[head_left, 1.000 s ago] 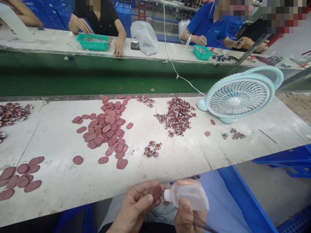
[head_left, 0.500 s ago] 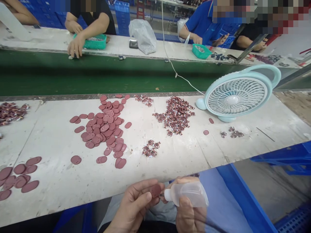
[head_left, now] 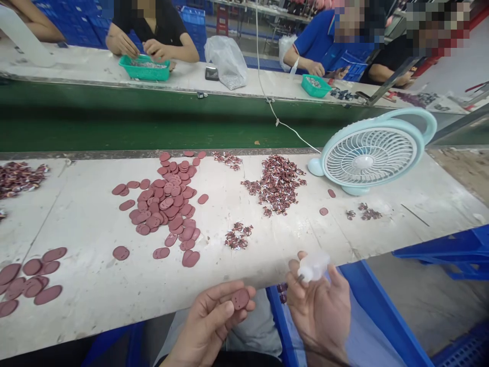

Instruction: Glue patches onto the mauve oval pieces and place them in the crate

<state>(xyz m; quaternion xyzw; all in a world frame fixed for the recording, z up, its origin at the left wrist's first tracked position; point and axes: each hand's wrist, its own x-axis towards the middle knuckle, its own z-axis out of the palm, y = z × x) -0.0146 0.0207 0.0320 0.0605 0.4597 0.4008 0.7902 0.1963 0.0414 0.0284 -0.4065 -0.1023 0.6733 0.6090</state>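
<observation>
My left hand [head_left: 214, 318] pinches a flat reddish-brown oval disc [head_left: 240, 299] between thumb and fingers; small holes show on its face. To the right, my right hand [head_left: 319, 306] is turned palm up. A translucent white squeeze bottle [head_left: 315, 266] with a thin dark tip lies across its fingers, slightly blurred, apart from the disc. Beyond my hands, many similar discs [head_left: 166, 196] are heaped on the white table [head_left: 87, 290]. A pile of small shiny brown pieces [head_left: 280, 183] lies right of them, with a smaller cluster [head_left: 239, 237] nearer to me.
A light blue fan [head_left: 362, 162] stands at the table's right, its white cord [head_left: 290, 127] running upward. A blue tray [head_left: 376, 300] is beside my lap. More discs [head_left: 32, 280] lie at the left. Across a green strip [head_left: 153, 122], other people work beside green baskets [head_left: 147, 74].
My right hand has turned palm up and drawn the bottle away from the disc, up and to the right. My left hand still holds the disc. A person opposite has brought both hands to a basket.
</observation>
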